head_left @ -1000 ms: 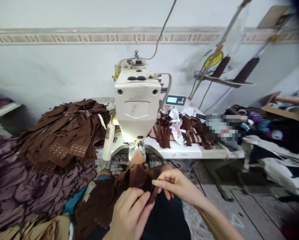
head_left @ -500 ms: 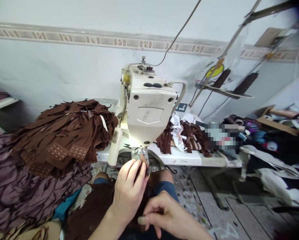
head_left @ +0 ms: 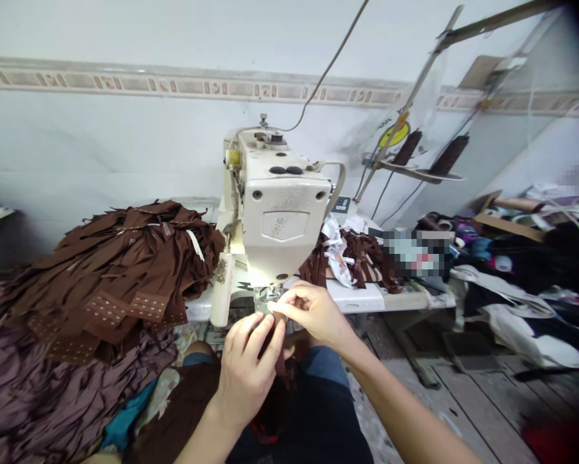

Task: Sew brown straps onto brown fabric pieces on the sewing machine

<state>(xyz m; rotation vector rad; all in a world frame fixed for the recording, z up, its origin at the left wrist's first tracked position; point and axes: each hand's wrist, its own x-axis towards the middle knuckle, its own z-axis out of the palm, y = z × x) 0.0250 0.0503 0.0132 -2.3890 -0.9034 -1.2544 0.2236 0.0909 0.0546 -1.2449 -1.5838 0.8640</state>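
A cream sewing machine [head_left: 278, 219] stands on a white table [head_left: 362, 298] straight ahead. My left hand [head_left: 248, 370] reaches up under the machine head, fingers closed on a brown fabric piece [head_left: 276, 322] at the needle. My right hand [head_left: 309, 310] is beside it, thumb and fingers pinched on the same piece just below the presser foot [head_left: 266, 298]. More of the brown fabric [head_left: 183, 412] trails down onto my lap.
A big heap of brown fabric pieces [head_left: 125, 264] lies left of the machine, with mauve fabric [head_left: 38, 399] piled below it. Brown straps and white scraps [head_left: 352, 258] sit on the table's right. Clutter and cardboard [head_left: 512, 258] fill the far right. A cable hangs above.
My left hand rose from my lap to the needle with the fabric. My right hand, low by my lap half a second ago, has come up to pinch the piece beside it.
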